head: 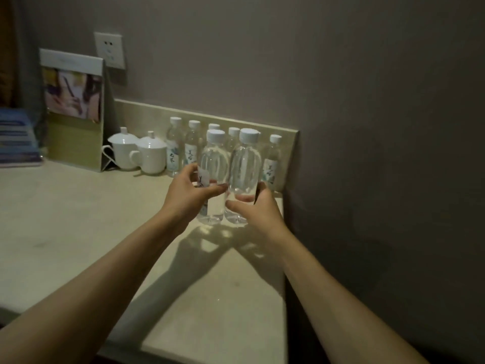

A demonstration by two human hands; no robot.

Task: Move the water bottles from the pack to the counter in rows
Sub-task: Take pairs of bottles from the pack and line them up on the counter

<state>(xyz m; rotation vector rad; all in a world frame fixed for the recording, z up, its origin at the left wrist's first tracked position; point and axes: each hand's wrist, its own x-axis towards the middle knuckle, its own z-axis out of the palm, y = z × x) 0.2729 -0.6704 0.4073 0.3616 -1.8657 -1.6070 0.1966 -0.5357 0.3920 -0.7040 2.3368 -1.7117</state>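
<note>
My left hand (187, 197) grips a clear water bottle (214, 156) with a white cap around its labelled middle. Right beside it, my right hand (256, 206) holds a second clear bottle (245, 164) near its lower half. Both bottles are upright and side by side, just above or on the pale counter (78, 219); I cannot tell if they touch it. Behind them a row of several white-capped bottles (193, 145) stands against the backsplash (157, 107). The pack is out of view.
Two white lidded cups (151, 153) stand left of the bottle row. A standing picture card (74, 111) and a blue stack (17, 137) are at the far left. A grey wall (367, 153) closes the counter's right side. A wall socket (110, 49) is above.
</note>
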